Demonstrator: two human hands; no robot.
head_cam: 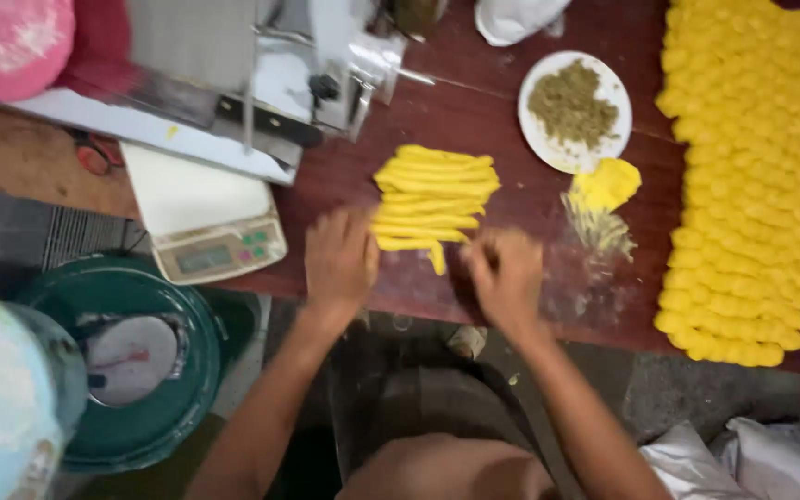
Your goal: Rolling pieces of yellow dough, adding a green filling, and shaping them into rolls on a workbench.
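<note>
A pile of long yellow dough strips (432, 194) lies on the dark red table (502, 120). My left hand (340, 259) rests palm down at the pile's near left end, fingers touching the lowest strips. My right hand (506, 273) is at the near right, fingers curled by a short strip end (438, 259); motion blur hides whether it grips anything. A flattened yellow dough lump (608, 182) lies to the right over a scatter of greenish filling (599, 230).
A white plate (534, 130) holding greenish filling stands behind. Rows of formed yellow pieces (752, 167) cover the table's right side. A metal machine (261, 74) and a digital scale (210, 231) sit at the left. A green bucket (131, 370) stands below.
</note>
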